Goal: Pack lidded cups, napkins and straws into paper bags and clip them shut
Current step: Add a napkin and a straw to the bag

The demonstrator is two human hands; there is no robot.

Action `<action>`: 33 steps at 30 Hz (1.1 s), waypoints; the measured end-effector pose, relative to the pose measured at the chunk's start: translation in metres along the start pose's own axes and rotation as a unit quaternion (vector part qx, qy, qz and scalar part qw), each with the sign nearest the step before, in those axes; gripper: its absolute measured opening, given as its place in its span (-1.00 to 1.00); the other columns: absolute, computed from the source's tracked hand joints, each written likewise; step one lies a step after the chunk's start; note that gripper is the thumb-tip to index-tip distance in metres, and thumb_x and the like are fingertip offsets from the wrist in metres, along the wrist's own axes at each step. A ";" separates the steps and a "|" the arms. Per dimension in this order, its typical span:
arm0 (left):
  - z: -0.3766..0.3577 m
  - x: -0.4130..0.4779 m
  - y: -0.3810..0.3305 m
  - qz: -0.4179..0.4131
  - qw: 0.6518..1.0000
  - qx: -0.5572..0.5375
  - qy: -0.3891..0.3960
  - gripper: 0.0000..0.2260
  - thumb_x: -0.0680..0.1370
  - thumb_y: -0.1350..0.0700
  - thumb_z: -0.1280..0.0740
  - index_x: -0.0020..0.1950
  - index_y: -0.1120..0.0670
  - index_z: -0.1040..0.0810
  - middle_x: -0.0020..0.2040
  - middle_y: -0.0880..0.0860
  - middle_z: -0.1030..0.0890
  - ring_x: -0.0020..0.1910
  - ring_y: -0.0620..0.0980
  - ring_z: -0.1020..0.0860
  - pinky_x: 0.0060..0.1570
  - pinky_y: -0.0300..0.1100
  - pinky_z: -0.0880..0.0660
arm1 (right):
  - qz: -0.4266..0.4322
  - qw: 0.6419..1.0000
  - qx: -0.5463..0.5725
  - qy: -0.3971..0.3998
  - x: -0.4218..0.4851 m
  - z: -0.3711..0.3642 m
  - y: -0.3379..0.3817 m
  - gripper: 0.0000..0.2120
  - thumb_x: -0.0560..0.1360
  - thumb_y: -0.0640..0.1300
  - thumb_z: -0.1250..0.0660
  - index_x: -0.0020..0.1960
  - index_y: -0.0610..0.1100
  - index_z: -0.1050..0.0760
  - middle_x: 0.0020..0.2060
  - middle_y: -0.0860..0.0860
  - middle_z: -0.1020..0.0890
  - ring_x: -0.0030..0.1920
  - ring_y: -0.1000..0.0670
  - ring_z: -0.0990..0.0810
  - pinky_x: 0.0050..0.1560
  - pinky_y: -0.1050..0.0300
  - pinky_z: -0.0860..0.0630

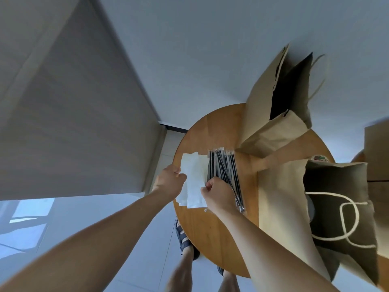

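Observation:
White napkins (194, 178) lie in a loose stack at the left edge of the round wooden table (210, 232). My left hand (170, 180) pinches the stack's left edge. At the stack's right edge my right hand (216, 193) pinches a napkin with curled fingers. A bundle of black wrapped straws (224, 165) lies just right of the napkins, partly under my right hand. A brown paper bag (280, 203) with white cord handles stands open at the near right. A second open brown bag (271, 110) stands at the back.
The table is small and the two bags fill its right half. A brown surface (376, 152) shows at the right edge. Below the table's near edge are my legs and a sandalled foot (185, 239) on a pale tiled floor.

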State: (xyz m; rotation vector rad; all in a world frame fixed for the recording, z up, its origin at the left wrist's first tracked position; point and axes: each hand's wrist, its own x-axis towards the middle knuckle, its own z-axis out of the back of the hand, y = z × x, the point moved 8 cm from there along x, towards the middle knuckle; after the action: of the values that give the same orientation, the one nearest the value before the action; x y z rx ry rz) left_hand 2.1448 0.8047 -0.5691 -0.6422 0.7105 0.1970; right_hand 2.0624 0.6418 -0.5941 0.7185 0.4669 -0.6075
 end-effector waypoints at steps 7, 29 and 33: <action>-0.005 -0.005 0.011 0.015 1.000 -0.008 0.010 -0.65 0.57 0.11 -0.25 0.37 0.08 -0.45 0.04 -0.06 -0.51 -0.26 -0.24 -0.45 -0.38 -0.35 -0.35 | 0.005 1.000 0.015 -0.013 0.009 -0.015 -0.015 -0.78 0.59 -0.06 -0.29 0.21 -0.10 -0.47 -0.27 0.12 -0.55 -0.38 0.14 -0.53 -0.49 0.32 -0.33; -0.011 -0.009 0.022 -0.001 1.000 0.020 0.020 -0.66 0.60 0.12 -0.27 0.38 0.10 -0.45 0.31 0.02 -0.52 0.08 -0.09 -0.48 -0.02 -0.28 -0.42 | 0.008 0.998 0.057 -0.033 0.009 -0.041 -0.023 -0.80 0.55 -0.04 -0.36 0.13 -0.08 -0.53 -0.18 0.15 -0.53 -0.21 0.11 -0.52 -0.27 0.31 -0.42; -0.009 -0.009 0.026 0.003 0.999 0.030 0.021 -0.67 0.60 0.11 -0.27 0.37 0.09 -0.46 0.30 0.02 -0.53 0.09 -0.09 -0.45 0.02 -0.24 -0.41 | -0.007 0.999 0.043 -0.019 0.008 -0.042 -0.020 -0.80 0.51 0.10 -0.38 0.01 0.00 -0.49 -0.24 0.18 -0.52 -0.29 0.18 -0.51 -0.38 0.32 -0.37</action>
State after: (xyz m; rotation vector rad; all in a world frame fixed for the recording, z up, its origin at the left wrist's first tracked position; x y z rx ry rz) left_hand 2.1237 0.8201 -0.5808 -0.5895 0.7561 0.1670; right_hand 2.0475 0.6568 -0.6360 0.7847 0.4119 -0.6564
